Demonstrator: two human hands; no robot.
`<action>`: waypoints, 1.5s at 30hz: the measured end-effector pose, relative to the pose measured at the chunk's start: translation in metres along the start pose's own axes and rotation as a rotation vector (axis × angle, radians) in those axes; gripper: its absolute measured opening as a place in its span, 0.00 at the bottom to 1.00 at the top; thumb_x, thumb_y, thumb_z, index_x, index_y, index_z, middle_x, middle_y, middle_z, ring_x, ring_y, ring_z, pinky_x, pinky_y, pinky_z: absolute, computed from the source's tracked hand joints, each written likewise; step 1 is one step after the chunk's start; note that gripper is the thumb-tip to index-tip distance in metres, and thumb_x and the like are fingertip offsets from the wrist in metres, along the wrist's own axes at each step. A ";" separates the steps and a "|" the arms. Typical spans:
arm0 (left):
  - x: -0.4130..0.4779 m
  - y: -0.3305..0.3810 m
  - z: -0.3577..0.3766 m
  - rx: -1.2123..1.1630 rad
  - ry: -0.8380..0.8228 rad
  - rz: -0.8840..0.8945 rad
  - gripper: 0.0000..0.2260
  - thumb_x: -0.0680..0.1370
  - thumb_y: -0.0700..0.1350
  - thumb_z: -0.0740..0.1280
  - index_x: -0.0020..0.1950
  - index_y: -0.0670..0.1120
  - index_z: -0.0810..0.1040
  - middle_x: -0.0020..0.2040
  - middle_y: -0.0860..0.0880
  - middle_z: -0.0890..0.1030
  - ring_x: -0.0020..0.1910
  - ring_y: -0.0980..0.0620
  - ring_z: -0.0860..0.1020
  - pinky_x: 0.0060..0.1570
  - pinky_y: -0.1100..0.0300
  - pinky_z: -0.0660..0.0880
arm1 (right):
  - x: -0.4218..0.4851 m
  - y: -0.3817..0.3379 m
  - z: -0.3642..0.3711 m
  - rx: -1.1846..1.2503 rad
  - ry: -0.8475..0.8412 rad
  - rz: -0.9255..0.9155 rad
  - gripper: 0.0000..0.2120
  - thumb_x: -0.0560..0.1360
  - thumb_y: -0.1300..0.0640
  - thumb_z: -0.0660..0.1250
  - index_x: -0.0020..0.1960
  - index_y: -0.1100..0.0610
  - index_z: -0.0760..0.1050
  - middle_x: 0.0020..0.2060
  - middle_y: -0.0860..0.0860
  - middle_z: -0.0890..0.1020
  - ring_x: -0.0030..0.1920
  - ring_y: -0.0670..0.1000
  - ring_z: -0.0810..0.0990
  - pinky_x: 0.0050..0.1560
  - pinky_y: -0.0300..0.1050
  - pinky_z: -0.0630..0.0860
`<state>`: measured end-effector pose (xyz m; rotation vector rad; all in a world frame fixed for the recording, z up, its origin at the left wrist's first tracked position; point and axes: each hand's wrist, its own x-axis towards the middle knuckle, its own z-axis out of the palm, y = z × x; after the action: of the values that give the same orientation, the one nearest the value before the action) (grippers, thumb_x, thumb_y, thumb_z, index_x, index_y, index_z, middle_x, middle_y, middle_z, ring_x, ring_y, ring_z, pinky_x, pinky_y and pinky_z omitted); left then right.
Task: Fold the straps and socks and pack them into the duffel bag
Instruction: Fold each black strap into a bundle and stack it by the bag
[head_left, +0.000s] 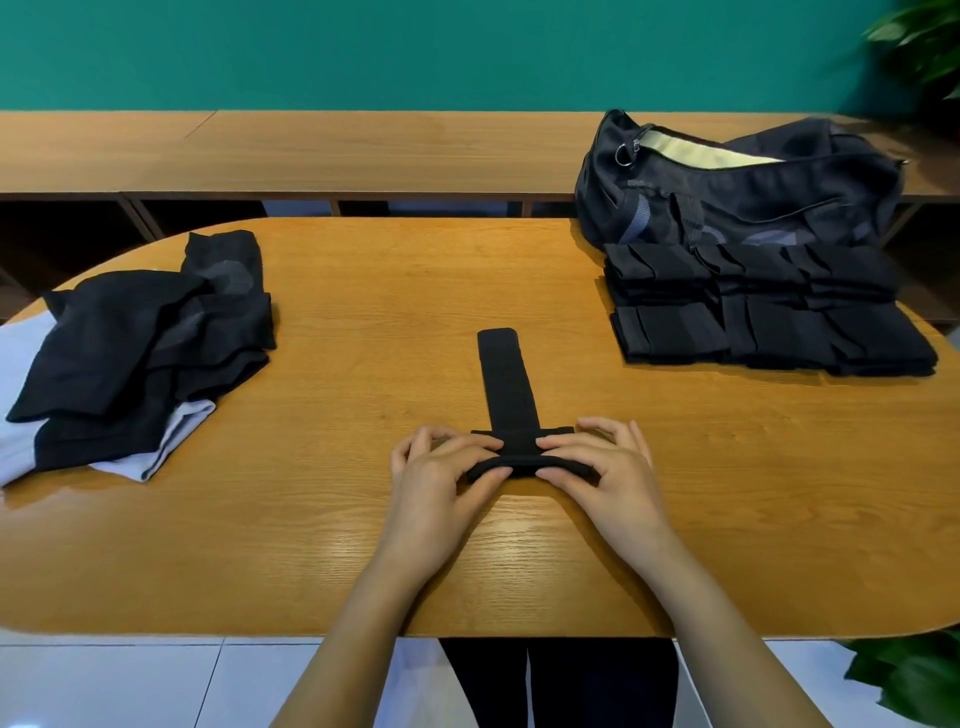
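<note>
While pinching strap (506, 384) by its near folded end with left grip (441, 480) and right grip (602, 475), side by side at lower centre of tabletop (337, 332), fold straight up-frame along its long axis.

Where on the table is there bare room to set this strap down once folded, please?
Bare wood lies between the sock pile and the strap, and between strap and the folded stack. The far right is crowded by stack and duffel bag.

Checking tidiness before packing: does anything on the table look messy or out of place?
Only the socks at the left of the table: a loose, crumpled heap, not yet folded. The folded stack by the duffel bag lies neat.
</note>
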<state>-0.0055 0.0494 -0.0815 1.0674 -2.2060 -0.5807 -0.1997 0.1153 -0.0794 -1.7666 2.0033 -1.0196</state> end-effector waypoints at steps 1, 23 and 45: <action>0.000 0.000 -0.001 -0.014 -0.006 0.001 0.14 0.75 0.60 0.63 0.54 0.57 0.83 0.58 0.65 0.78 0.60 0.60 0.67 0.61 0.55 0.56 | 0.000 0.000 0.000 0.013 0.005 0.001 0.09 0.71 0.40 0.66 0.50 0.36 0.78 0.51 0.25 0.74 0.66 0.40 0.65 0.74 0.62 0.49; 0.000 0.000 -0.001 -0.027 0.017 0.011 0.13 0.72 0.58 0.66 0.54 0.59 0.82 0.57 0.67 0.78 0.61 0.60 0.67 0.63 0.55 0.55 | -0.001 -0.001 -0.001 0.038 0.018 0.006 0.11 0.72 0.51 0.73 0.51 0.38 0.78 0.52 0.32 0.77 0.64 0.42 0.69 0.75 0.59 0.50; -0.003 0.001 -0.001 -0.041 0.071 -0.078 0.16 0.74 0.62 0.62 0.51 0.54 0.82 0.45 0.59 0.80 0.54 0.61 0.71 0.72 0.39 0.52 | -0.001 -0.003 0.003 0.071 0.110 0.137 0.20 0.66 0.33 0.65 0.50 0.45 0.78 0.47 0.37 0.73 0.60 0.41 0.68 0.69 0.60 0.64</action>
<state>-0.0040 0.0521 -0.0815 1.1395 -2.0906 -0.6107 -0.1952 0.1151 -0.0793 -1.5455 2.0929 -1.1500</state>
